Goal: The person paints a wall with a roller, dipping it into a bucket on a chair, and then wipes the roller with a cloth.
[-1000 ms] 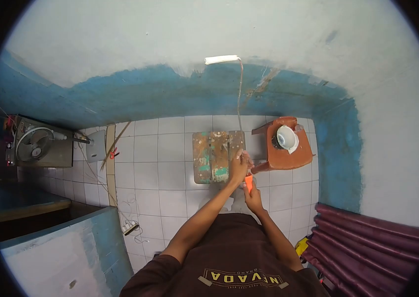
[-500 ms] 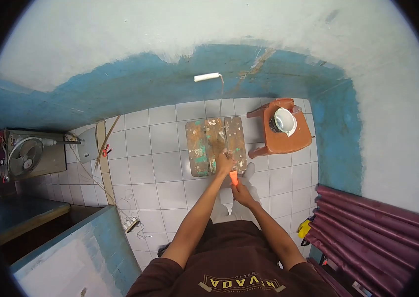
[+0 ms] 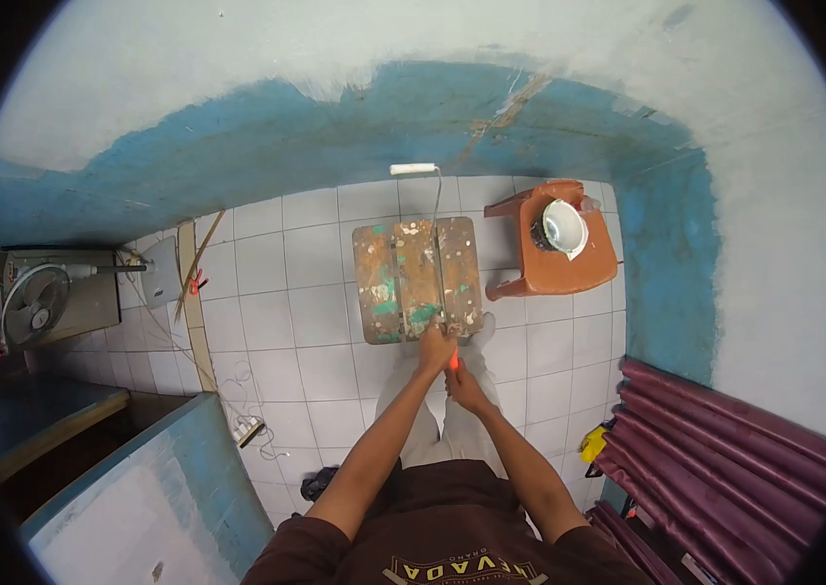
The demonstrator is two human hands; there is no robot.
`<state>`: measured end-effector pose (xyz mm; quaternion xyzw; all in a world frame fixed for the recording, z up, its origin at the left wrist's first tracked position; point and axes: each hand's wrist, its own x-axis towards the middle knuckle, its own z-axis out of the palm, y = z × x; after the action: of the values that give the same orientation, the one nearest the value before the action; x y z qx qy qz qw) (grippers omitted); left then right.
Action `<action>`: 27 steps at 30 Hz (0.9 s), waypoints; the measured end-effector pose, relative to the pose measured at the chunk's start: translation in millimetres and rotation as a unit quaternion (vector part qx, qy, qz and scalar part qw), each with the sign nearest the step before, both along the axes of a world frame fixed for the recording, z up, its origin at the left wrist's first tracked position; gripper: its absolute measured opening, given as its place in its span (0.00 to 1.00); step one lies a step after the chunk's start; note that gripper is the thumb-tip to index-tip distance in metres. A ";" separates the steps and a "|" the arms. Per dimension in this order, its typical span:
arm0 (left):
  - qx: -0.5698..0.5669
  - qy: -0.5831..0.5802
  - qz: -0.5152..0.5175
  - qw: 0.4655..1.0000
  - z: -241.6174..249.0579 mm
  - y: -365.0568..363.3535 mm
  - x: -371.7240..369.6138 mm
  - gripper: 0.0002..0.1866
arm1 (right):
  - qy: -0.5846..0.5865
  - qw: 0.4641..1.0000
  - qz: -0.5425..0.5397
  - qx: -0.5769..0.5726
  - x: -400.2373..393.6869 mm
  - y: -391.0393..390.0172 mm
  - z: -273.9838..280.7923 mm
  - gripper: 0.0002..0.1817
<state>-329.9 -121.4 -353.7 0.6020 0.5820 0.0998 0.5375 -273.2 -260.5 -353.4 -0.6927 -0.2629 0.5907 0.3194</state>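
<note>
A long-framed paint roller [image 3: 413,170] is held out in front of me, its white sleeve level against the foot of the blue wall. My left hand [image 3: 436,345] is closed around the metal rod just above the orange handle. Lower down, my right hand [image 3: 470,388] wraps the end of that orange handle [image 3: 453,358]. Beneath the rod stands a wooden stool [image 3: 370,283] spattered with white and green paint, close in front of my feet.
An orange plastic stool [image 3: 598,265] at the right carries a white paint bucket [image 3: 564,229]. At the left are a standing fan [image 3: 38,304] and a power strip [image 3: 250,431] with cables on the tiles. A purple curtain [image 3: 725,448] hangs at the right.
Both hands have drawn back toward my body with the roller. Its sleeve has come down from the blue wall to near the wall's foot, and the rod now stands out sharply.
</note>
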 end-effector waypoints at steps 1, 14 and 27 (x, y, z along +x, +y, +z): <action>-0.018 -0.016 -0.001 1.000 -1.5 -3.5 -1.6 0.18 | -0.004 1.000 -0.013 0.005 1.0 0.0 -2.3 0.13; 0.094 -0.039 -0.016 0.995 2.1 -39.5 -18.7 0.23 | 0.031 0.997 -0.069 0.033 10.7 -2.1 -40.6 0.18; -0.119 -0.080 -0.094 0.985 -33.3 -20.9 -46.1 0.24 | 0.183 0.982 -0.004 -0.054 31.8 2.6 -23.8 0.29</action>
<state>-376.0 -142.3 -387.0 0.5758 0.4856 0.0270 0.6572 -241.4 -257.9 -377.2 -0.5904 -0.1645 0.7195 0.3265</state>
